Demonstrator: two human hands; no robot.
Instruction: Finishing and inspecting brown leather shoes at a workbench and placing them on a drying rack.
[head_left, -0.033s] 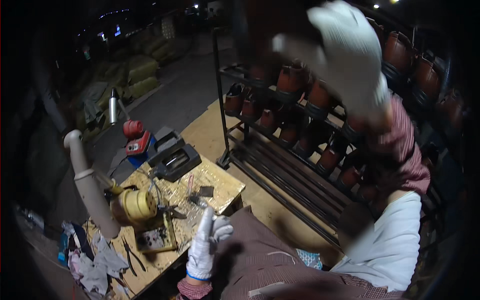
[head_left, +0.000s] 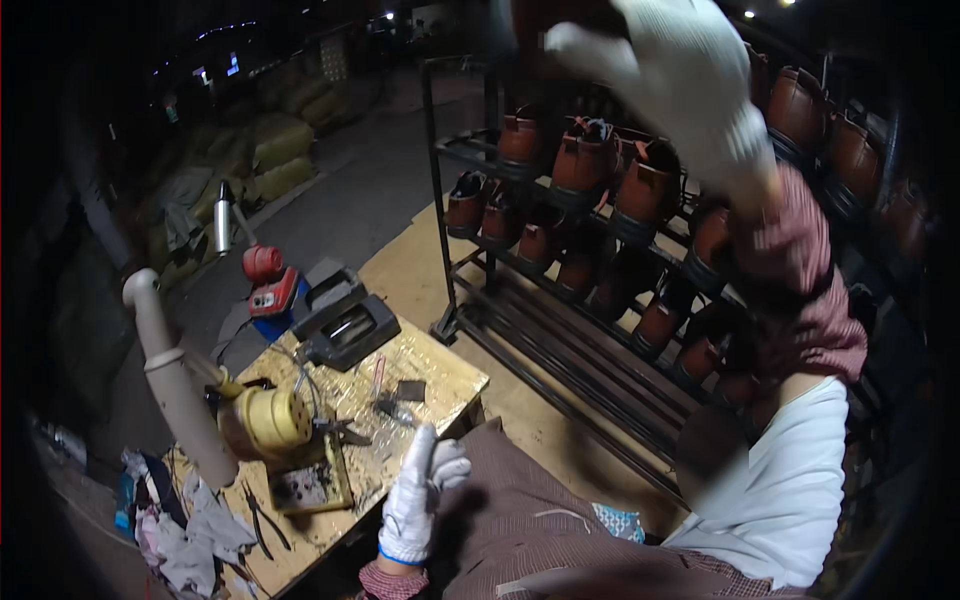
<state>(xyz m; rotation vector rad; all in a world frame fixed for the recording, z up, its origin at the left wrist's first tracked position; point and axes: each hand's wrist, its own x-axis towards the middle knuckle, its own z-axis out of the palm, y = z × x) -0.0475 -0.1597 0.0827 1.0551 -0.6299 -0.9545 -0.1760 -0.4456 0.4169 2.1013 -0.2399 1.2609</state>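
My right hand (head_left: pixel 690 95), in a knitted white glove, is raised in front of the shoe rack. Its thumb and fingers are closed around a dark brown object (head_left: pixel 540 14), mostly cut off at the top edge and too dark to identify. Behind the hand, several brown boots (head_left: pixel 583 160) stand in rows on the rack. Low over my lap, my left hand (head_left: pixel 415 510) wears a white glove with a blue hem. Its index finger points up with the others loosely bent, and nothing is in it. The workbench corner is just beyond that hand.
The black metal rack (head_left: pixel 560 375) spans the right side. On the wooden workbench (head_left: pixel 450 375) are a yellow motor-like machine (head_left: pixel 275 420), pliers (head_left: pixel 265 520), a grey plastic case (head_left: pixel 350 330) and rags (head_left: pixel 205 525). A red and blue device (head_left: pixel 272 295) stands behind. Sacks (head_left: pixel 280 150) lie farther back.
My right hand has risen slightly, and the dark object has moved up toward the top edge. More boots on the rack show below it. My left hand stays almost in place.
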